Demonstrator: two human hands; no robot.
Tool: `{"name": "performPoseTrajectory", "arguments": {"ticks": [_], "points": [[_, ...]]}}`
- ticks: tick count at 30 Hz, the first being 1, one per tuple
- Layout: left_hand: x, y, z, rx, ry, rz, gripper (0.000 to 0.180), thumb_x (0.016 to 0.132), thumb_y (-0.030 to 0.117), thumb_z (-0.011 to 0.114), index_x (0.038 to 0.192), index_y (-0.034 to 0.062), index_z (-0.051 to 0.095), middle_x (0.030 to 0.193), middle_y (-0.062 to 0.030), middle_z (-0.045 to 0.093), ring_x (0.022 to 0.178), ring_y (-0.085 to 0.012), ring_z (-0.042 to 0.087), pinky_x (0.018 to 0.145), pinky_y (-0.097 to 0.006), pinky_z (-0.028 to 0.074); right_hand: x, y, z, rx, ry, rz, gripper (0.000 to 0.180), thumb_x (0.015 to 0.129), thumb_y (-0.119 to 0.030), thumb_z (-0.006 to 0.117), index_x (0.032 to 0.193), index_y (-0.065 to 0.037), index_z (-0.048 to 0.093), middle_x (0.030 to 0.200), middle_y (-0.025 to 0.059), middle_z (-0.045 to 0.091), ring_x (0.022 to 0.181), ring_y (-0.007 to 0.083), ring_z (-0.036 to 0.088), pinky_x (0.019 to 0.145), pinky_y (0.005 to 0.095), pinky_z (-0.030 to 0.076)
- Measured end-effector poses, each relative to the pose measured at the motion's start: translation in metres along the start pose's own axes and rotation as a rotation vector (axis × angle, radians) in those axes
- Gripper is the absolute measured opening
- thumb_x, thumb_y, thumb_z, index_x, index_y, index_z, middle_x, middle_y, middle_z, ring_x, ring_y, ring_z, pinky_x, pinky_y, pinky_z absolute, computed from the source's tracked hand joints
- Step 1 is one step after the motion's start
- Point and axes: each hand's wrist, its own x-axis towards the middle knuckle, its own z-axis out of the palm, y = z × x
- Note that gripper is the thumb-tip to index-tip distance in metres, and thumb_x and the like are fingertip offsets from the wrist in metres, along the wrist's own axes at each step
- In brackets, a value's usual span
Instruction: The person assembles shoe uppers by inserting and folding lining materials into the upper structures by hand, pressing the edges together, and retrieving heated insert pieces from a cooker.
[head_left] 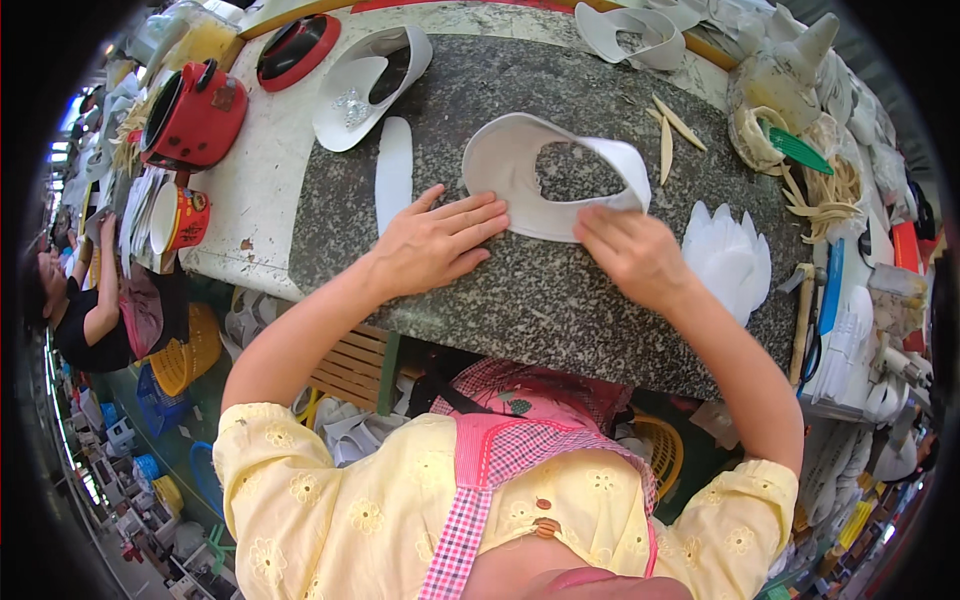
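Note:
A white shoe upper [512, 185], curved around an oval opening, lies on the speckled stone slab [470, 310] in front of me. My left hand [435, 240] rests flat beside it, fingers stretched out and their tips touching its left edge. At the near right edge, my right hand [635, 255] has its fingers pressed together over the upper's rim; the thumb is mostly hidden. Left of my left hand lies a long white strip [394, 165]. A fanned stack of white leaf-shaped pieces [725, 260] sits right of my right hand.
Another white upper with shiny decoration [350, 105] lies far left, near a red pot [208, 118], a red-black lid [298, 52] and a paper cup [185, 217]. Tan slivers [667, 145], a green tool [800, 150] and a hammer [802, 325] lie right. A co-worker [95, 310] is at left.

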Motion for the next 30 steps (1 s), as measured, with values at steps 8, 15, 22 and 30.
{"name": "performPoseTrajectory", "arguments": {"ticks": [8,15,22,30], "points": [[0.033,0.004,-0.034,-0.017,0.148,0.142,0.053,0.061,0.002,0.059,0.113,0.0064,0.052,0.118,-0.0108,0.053,0.117,-0.0243,0.043,0.099,-0.043,0.032,0.021,0.039,-0.028,-0.167,-0.164,-0.163,0.015,0.067,-0.009,0.056,0.08,-0.005,0.06,0.1,0.0041,0.057,0.113,0.0221,0.044,0.099,0.0415,0.028],[0.032,0.023,-0.001,0.082,0.137,0.158,0.062,0.061,0.018,0.069,0.115,-0.0025,0.047,0.122,-0.0152,0.046,0.112,-0.0267,0.046,0.098,-0.043,0.033,0.013,-0.023,-0.004,0.072,-0.027,0.126,0.037,0.067,-0.006,0.053,0.102,0.005,0.055,0.105,0.0136,0.054,0.101,0.0276,0.051,0.088,0.0351,0.042],[0.038,0.029,-0.008,-0.218,0.134,0.085,0.056,0.063,0.02,0.069,0.111,-0.0012,0.05,0.111,-0.0138,0.049,0.105,-0.0302,0.047,0.092,-0.039,0.039,-0.003,-0.024,0.005,0.237,0.055,0.248,0.045,0.061,0.002,0.053,0.106,0.006,0.054,0.106,0.0136,0.054,0.098,0.027,0.053,0.083,0.0347,0.046],[0.049,0.023,-0.008,-0.309,0.103,0.244,0.03,0.063,0.006,0.066,0.09,0.0021,0.053,0.096,-0.01,0.053,0.094,-0.0274,0.052,0.077,-0.036,0.046,0.006,-0.025,-0.001,0.408,0.035,0.316,0.049,0.057,-0.004,0.063,0.105,0.001,0.056,0.102,0.0136,0.053,0.092,0.0288,0.053,0.079,0.0366,0.046]]}}
